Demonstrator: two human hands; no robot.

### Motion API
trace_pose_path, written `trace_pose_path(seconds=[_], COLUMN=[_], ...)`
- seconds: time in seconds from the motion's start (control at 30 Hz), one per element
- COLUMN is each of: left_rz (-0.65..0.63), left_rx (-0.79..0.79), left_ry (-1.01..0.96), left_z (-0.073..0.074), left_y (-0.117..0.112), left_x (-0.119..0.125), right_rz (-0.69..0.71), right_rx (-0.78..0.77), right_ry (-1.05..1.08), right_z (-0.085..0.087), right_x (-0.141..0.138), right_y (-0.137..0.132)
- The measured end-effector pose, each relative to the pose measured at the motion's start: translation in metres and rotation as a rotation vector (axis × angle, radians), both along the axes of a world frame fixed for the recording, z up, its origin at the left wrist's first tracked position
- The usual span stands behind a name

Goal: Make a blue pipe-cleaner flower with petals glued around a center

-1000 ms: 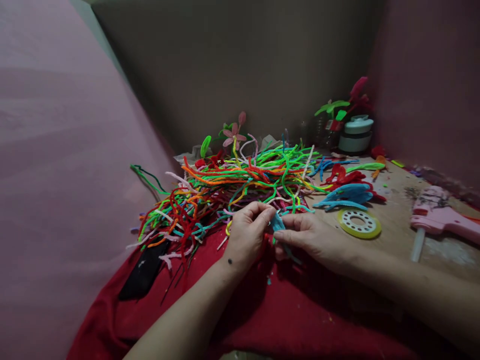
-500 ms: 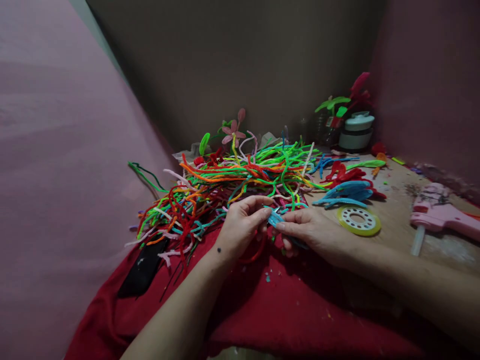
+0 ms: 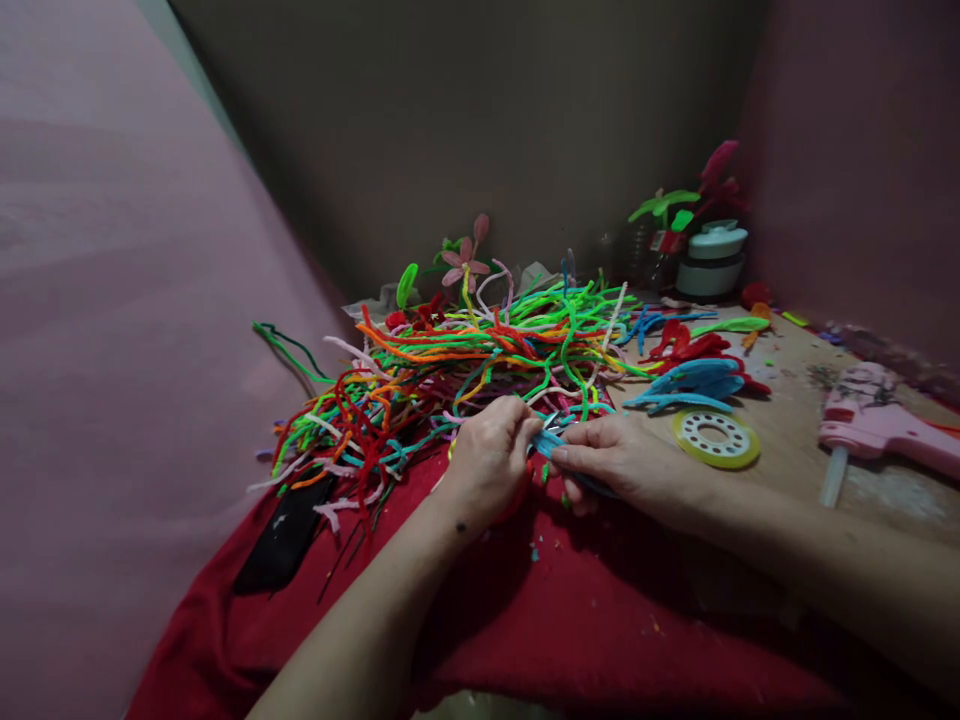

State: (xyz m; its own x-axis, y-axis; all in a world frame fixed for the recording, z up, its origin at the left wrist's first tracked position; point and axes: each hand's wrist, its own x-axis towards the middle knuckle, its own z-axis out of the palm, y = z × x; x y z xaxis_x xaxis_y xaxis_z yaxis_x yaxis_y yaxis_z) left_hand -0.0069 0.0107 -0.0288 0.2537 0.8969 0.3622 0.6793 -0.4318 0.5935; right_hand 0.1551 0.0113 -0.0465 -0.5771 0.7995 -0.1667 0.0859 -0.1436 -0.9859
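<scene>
Between my two hands is a small blue pipe cleaner piece (image 3: 549, 441), folded or looped, partly covered by fingers. My left hand (image 3: 491, 450) is closed with its back turned up, pinching the left end of that piece. My right hand (image 3: 611, 455) pinches the other end between thumb and fingers. A shiny metal tip (image 3: 553, 421) shows just behind the blue piece, and something dark sticks out under my right hand; the tool's kind cannot be made out. Just beyond the hands lies a big tangled heap of coloured pipe cleaners (image 3: 480, 345).
At right lie blue pipe cleaner petals (image 3: 694, 382), red ones (image 3: 679, 343), a yellow-rimmed spool (image 3: 716, 438) and a pink glue gun (image 3: 874, 420). Behind stand a lidded pot (image 3: 712, 262) and a pink pipe cleaner flower (image 3: 465, 262). A black flat object (image 3: 277, 545) rests on red cloth (image 3: 570, 620).
My left hand has rolled over, its knuckles now facing up and its fingers curled tighter at the blue piece. My right hand has stayed nearly in place.
</scene>
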Motion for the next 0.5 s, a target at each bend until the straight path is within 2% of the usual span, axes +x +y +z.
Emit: trace_pose_path(seconds=[0.07, 0.13, 0.2, 0.33, 0.5], left_rz=[0.010, -0.036, -0.067, -0.034, -0.017], left_rx=[-0.235, -0.508, -0.650, -0.635, -0.616], left_ry=[-0.201, -0.429, -0.562, -0.582, -0.595], left_z=[0.0021, 0.0034, 0.0041, 0.0066, 0.0094], left_y=[-0.0014, -0.0024, -0.0030, -0.0037, -0.0052], left_x=[0.0014, 0.0024, 0.0032, 0.0052, 0.0078], right_rz=[-0.015, -0.037, -0.054, -0.017, -0.017], right_rx=[0.044, 0.077, 0.110, 0.122, 0.043], right_ry=[-0.028, -0.063, -0.098, -0.101, -0.038], right_z=[0.0003, 0.0017, 0.0027, 0.0018, 0.0027], right_x=[-0.0001, 0.0000, 0.0003, 0.0011, 0.0002], right_y=[-0.0001, -0.0005, -0.0007, 0.0007, -0.0007])
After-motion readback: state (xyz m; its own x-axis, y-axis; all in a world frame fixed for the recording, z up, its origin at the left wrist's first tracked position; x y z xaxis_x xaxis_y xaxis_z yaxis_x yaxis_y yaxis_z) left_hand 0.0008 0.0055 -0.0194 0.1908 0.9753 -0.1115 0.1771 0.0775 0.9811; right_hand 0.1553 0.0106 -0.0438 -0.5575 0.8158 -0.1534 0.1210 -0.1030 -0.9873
